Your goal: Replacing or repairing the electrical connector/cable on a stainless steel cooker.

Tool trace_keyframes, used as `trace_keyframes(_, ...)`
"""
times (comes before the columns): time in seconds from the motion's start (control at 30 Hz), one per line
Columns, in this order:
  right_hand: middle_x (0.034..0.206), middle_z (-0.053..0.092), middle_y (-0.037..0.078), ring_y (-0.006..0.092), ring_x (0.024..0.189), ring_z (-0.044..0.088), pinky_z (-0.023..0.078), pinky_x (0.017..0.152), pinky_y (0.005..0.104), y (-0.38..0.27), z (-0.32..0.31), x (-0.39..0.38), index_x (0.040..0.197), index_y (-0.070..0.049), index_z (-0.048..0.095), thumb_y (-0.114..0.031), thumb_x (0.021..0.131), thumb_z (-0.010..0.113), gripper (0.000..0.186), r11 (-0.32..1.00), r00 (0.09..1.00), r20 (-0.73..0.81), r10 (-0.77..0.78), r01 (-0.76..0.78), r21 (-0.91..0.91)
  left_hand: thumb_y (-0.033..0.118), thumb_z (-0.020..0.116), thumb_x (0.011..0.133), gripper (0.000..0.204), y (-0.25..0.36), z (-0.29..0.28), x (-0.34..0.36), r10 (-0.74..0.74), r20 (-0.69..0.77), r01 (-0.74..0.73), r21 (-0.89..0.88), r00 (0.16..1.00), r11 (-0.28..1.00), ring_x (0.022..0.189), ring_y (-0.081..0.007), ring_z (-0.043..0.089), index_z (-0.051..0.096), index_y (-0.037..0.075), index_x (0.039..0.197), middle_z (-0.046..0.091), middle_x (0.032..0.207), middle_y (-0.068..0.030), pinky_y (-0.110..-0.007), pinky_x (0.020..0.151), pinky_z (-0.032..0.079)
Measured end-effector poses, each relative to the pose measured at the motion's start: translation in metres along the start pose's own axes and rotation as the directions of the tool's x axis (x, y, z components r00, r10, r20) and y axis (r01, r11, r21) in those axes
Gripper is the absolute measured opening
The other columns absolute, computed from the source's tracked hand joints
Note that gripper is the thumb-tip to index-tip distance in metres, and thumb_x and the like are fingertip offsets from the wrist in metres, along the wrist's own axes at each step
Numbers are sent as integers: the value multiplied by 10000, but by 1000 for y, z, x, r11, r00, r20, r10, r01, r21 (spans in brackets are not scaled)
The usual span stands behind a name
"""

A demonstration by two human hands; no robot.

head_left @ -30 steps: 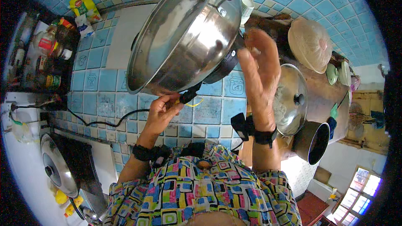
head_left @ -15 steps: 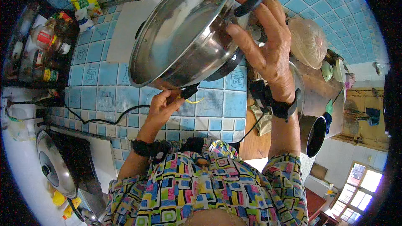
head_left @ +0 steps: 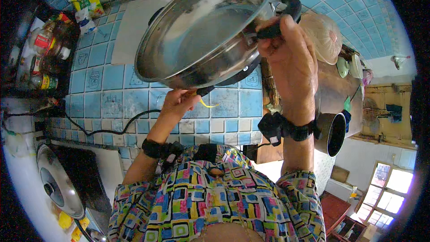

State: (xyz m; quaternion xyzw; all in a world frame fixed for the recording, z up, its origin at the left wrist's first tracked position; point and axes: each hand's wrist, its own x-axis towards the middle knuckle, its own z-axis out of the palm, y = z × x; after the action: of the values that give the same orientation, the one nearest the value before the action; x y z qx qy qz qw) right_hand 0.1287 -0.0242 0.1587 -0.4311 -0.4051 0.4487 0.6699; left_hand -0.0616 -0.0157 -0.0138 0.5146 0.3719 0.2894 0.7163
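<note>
Blue tiles [head_left: 103,103] fill the wall ahead of us, and against them we hold a steel wok [head_left: 201,31] up high, tilted so its shiny hollow faces us, at about twelve o'clock in the view. Our right hand [head_left: 289,58] is at the wok's three o'clock, fingers [head_left: 268,31] wrapped tight around its black side handle [head_left: 286,11]. Our left hand [head_left: 179,103] sits at the wok's six o'clock, fingers curled closed on the other black handle [head_left: 206,91] under the rim. Both wrists carry black bands. Below the hands comes our bright patterned shirt [head_left: 215,197]. At nine o'clock stands a rack of bottles and jars [head_left: 45,54], with a black cable [head_left: 98,127] trailing along the tiles. At eight o'clock lies a steel lid [head_left: 58,181]. At three o'clock a dark pot [head_left: 333,132] hangs beside a wooden table [head_left: 333,89], near a pale domed cover [head_left: 324,36].
</note>
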Motion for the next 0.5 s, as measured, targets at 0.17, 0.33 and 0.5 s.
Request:
trace_keyframes(0.17,811,586,72,121,672,519,400,594,260,5,-6,-18,763,-6,581,-185,847,473,225,994,990,-103,-96,101,43,157,591,741,205,5,5,20,-63,156,49,93,986,994,544,-60,447,561,5,877,517,655,10,-205,490,375)
trace_keyframes(0.33,784,572,62,108,661,503,395,582,241,1,-13,-16,859,-17,569,-160,836,494,164,988,980,-149,-134,120,-100,191,585,741,241,3,27,36,-19,253,14,22,967,1000,524,-51,435,567,-4,881,500,624,22,-198,480,363)
trace_keyframes(0.5,758,560,57,123,658,510,403,587,251,-4,-21,0,862,-21,575,-151,822,514,150,943,955,-170,-243,192,-273,154,612,735,183,-4,39,64,-29,413,17,33,910,999,521,-56,437,568,20,851,461,601,33,-172,488,381)
